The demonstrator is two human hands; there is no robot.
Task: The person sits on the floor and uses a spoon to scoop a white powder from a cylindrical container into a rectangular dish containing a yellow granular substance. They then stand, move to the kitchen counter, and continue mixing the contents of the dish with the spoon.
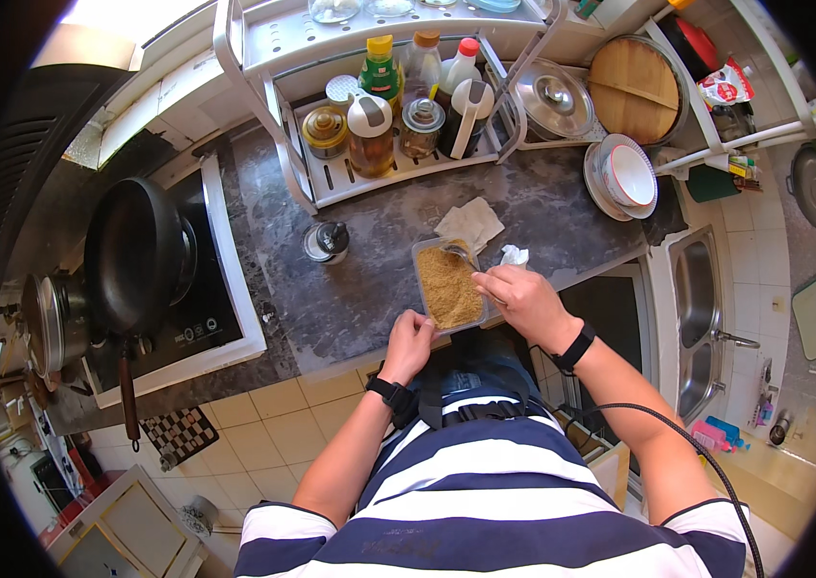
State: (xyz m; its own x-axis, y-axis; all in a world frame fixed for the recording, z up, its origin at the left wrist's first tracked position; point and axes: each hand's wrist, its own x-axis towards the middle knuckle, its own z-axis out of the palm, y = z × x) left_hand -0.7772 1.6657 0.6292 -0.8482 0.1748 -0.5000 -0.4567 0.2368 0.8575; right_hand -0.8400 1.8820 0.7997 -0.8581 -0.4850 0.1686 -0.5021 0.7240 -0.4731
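Note:
At the front edge of the dark stone-patterned counter (372, 289) sits a clear plastic container (416, 269) holding tan granules (445, 287). My left hand (410, 338) pinches the container's near left corner between thumb and fingers. In my right hand (521, 298) is a metal spoon (460, 252), its bowl resting in the granules near the far side. Part of the spoon's handle is hidden by my fingers. A folded pale cloth (471, 222) lies just behind the container, and a crumpled white tissue (514, 255) is close beyond my right hand. To the left stands a small jar with a black lid (330, 240).
A black wok (135, 253) sits on the cooktop (198, 318) at left, beside a stacked pot (57, 321). Behind, a white rack (292, 170) holds bottles and condiment jars. Stacked bowls (628, 177) stand at back right, near a steel sink (696, 289). A black cable (696, 437) crosses my right arm.

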